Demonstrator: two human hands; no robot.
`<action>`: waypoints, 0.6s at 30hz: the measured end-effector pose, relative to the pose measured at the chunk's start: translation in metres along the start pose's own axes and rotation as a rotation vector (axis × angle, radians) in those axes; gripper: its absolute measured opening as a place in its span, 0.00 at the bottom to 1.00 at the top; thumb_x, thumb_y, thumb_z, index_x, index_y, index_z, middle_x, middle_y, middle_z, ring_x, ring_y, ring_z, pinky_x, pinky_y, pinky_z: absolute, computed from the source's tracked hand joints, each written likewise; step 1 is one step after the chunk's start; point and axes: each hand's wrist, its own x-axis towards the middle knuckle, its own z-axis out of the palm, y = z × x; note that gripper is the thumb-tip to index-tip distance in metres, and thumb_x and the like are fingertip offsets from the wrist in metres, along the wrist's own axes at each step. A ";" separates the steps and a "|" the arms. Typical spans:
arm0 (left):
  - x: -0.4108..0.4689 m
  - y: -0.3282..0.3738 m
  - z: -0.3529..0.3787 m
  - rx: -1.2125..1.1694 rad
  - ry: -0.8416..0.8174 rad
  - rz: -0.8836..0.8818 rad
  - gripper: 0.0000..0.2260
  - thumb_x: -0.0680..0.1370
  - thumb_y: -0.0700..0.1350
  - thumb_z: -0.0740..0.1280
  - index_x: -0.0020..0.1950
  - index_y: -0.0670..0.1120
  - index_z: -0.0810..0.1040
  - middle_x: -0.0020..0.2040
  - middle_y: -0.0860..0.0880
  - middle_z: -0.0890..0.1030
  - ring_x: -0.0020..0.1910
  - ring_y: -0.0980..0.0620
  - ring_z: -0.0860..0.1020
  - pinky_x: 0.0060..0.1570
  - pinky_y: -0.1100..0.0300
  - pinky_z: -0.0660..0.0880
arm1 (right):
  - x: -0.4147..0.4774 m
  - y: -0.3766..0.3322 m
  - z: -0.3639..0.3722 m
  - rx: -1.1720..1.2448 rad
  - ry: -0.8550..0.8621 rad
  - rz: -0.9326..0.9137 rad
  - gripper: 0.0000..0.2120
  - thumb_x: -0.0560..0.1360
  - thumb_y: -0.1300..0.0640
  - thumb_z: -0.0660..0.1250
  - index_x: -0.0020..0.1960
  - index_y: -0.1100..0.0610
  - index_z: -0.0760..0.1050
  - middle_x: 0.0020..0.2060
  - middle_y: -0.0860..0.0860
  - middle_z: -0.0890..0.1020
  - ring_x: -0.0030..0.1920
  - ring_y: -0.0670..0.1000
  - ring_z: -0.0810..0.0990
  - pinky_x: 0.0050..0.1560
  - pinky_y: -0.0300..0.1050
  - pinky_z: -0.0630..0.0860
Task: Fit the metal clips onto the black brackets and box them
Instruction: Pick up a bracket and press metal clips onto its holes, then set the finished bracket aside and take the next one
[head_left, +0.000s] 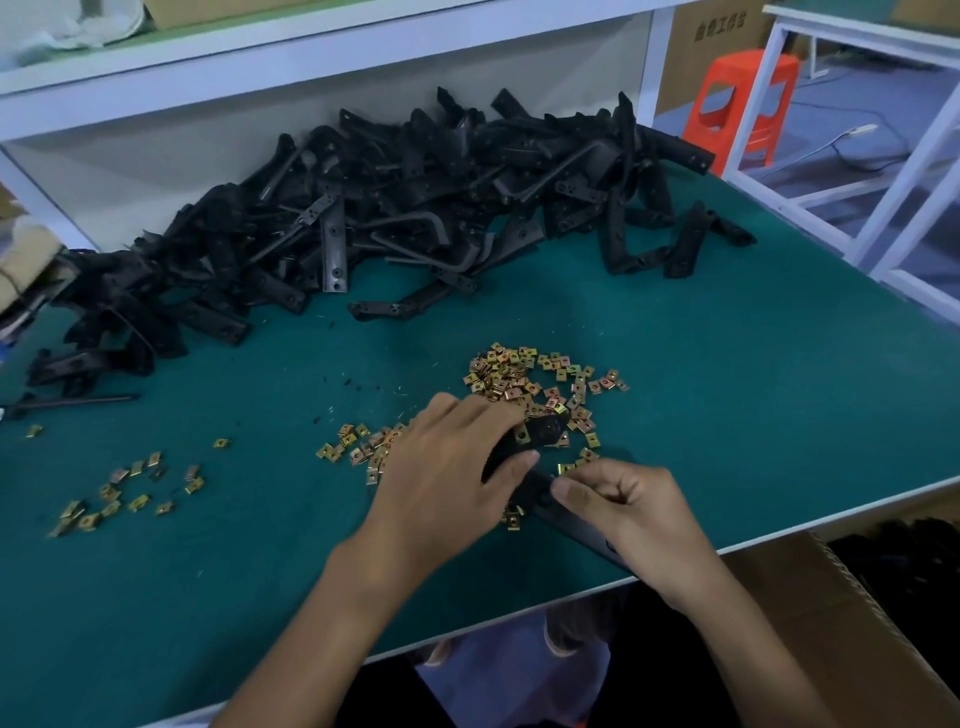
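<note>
Right hand (639, 514), nearest the table edge: fingers curled, thumb and forefinger pinched together against the bracket (574, 522). Whether a clip sits between them, cannot tell; the thumb hides the spot.

Left hand (447, 467): wrapped over the bracket's far end, thumb underneath, holding it just above the table (753, 389).

Bracket: between the two hands. Its long arm runs from the left hand's thumb down and right to the table's near edge, passing under the right hand. Its short end pokes out past the left fingers towards the clips (524, 379).

Clips: the loose pile lies just beyond both hands and touches the bracket's short end. A thinner scatter (119, 493) lies well off to the left.

Judgement: the fitting is in hand on the long arm. The next clip is a short reach forward. The right hand is the freer one to fetch it, since the left is steadying the part.

Heap (415, 208) of unfitted brackets along the back of the table, large, so most of the job looks still to do.

Box (852, 623): below the table edge, at the right hand's side. A finished bracket would go right and down.
</note>
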 end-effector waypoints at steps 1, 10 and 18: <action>-0.001 0.000 0.001 0.001 0.004 0.010 0.11 0.79 0.56 0.66 0.55 0.50 0.77 0.48 0.54 0.80 0.45 0.49 0.73 0.43 0.54 0.74 | 0.000 0.001 0.000 -0.002 0.005 -0.006 0.05 0.77 0.54 0.73 0.42 0.50 0.85 0.23 0.47 0.68 0.25 0.44 0.60 0.27 0.38 0.58; -0.009 -0.005 0.004 -0.235 0.081 -0.174 0.17 0.75 0.60 0.70 0.57 0.50 0.79 0.51 0.56 0.79 0.50 0.54 0.73 0.50 0.62 0.69 | -0.008 0.003 -0.001 0.137 0.126 -0.013 0.10 0.68 0.43 0.74 0.43 0.48 0.85 0.23 0.46 0.69 0.26 0.46 0.61 0.27 0.37 0.58; 0.004 0.050 0.029 -0.258 -0.022 0.119 0.18 0.79 0.59 0.63 0.61 0.49 0.79 0.53 0.51 0.83 0.50 0.48 0.77 0.48 0.56 0.72 | -0.091 0.004 -0.041 0.161 0.328 0.071 0.04 0.73 0.48 0.76 0.44 0.48 0.85 0.28 0.46 0.76 0.31 0.43 0.72 0.34 0.37 0.68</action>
